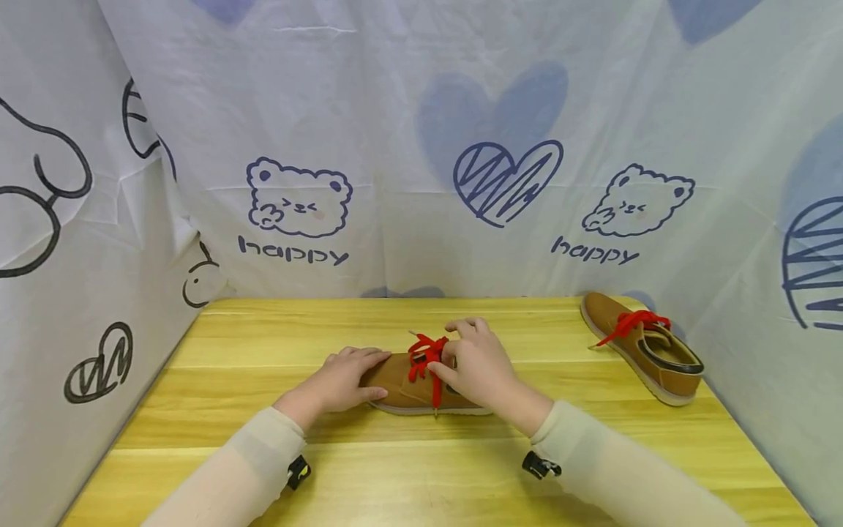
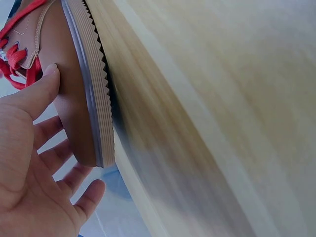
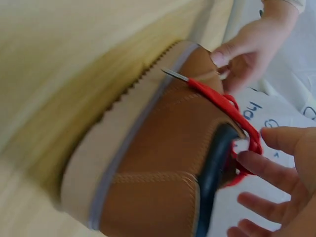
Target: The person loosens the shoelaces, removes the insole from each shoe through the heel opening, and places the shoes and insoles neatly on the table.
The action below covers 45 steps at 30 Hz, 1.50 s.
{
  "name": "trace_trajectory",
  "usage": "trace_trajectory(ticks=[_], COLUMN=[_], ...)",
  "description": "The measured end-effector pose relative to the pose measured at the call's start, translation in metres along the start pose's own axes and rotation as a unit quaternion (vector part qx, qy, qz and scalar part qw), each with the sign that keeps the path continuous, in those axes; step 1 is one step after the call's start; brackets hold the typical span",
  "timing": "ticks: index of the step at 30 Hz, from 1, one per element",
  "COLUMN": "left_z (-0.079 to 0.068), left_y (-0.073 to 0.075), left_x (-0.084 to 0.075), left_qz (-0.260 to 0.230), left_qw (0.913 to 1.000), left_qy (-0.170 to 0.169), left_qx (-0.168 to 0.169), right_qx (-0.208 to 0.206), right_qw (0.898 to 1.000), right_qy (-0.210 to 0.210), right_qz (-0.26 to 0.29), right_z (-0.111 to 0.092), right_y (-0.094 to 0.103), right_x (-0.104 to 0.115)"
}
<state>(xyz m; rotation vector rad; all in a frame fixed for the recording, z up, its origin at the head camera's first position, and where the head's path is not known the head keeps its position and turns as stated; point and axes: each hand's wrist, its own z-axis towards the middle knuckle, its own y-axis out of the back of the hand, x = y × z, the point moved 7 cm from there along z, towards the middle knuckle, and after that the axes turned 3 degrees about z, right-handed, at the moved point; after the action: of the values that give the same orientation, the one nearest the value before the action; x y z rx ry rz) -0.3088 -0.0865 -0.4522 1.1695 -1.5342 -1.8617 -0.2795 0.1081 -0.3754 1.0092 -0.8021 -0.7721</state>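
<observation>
A brown leather shoe with a pale ridged sole lies sideways on the table, its toe to the left. My left hand grips the toe, thumb on the near side and fingers around the far side, as the left wrist view also shows. The shoe's red shoelace is tied across the front, and one strand with a metal tip hangs down the near side. At the lace, my right hand pinches a red loop between thumb and index finger, its other fingers spread above the shoe opening.
A matching brown shoe with a red lace stands at the right rear of the wooden table. White cloth with bear and heart drawings hangs behind and along both sides. A black strap clip sits under the right sleeve.
</observation>
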Motion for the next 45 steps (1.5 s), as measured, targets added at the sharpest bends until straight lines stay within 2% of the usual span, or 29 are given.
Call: trace_trajectory(ticks=[3, 10, 14, 20, 23, 33, 40, 42, 45], left_z=[0.001, 0.000, 0.000, -0.001, -0.001, 0.000, -0.001, -0.001, -0.001], left_y=[0.000, 0.001, 0.001, 0.002, 0.002, 0.001, 0.001, 0.001, 0.001], left_x=[0.001, -0.001, -0.001, -0.001, 0.000, -0.002, -0.003, -0.003, -0.002], left_qz=[-0.001, -0.004, -0.003, -0.002, 0.001, -0.003, -0.004, -0.002, 0.001], left_qw=[1.0000, 1.0000, 1.0000, 1.0000, 1.0000, 1.0000, 1.0000, 1.0000, 1.0000], left_qy=[0.000, 0.000, -0.001, 0.001, 0.000, -0.003, -0.001, 0.000, 0.001], left_qx=[0.000, 0.002, 0.002, 0.003, 0.003, 0.004, 0.003, 0.003, 0.002], right_qx=[-0.029, -0.054, -0.056, -0.032, -0.033, -0.099, -0.158, -0.161, -0.126], right_qw=[1.000, 0.998, 0.997, 0.993, 0.990, 0.983, 0.972, 0.971, 0.975], right_qy=[0.003, 0.016, 0.015, -0.025, -0.039, -0.046, -0.076, -0.092, -0.118], right_qz=[0.002, 0.022, 0.045, 0.113, 0.135, 0.148, 0.154, 0.151, 0.142], right_z=[0.000, 0.003, 0.011, 0.032, 0.040, 0.067, 0.089, 0.096, 0.102], right_y=[-0.003, 0.004, 0.018, 0.036, 0.049, 0.105, 0.141, 0.145, 0.134], right_x=[0.000, -0.003, -0.010, -0.028, -0.032, -0.042, -0.063, -0.072, -0.086])
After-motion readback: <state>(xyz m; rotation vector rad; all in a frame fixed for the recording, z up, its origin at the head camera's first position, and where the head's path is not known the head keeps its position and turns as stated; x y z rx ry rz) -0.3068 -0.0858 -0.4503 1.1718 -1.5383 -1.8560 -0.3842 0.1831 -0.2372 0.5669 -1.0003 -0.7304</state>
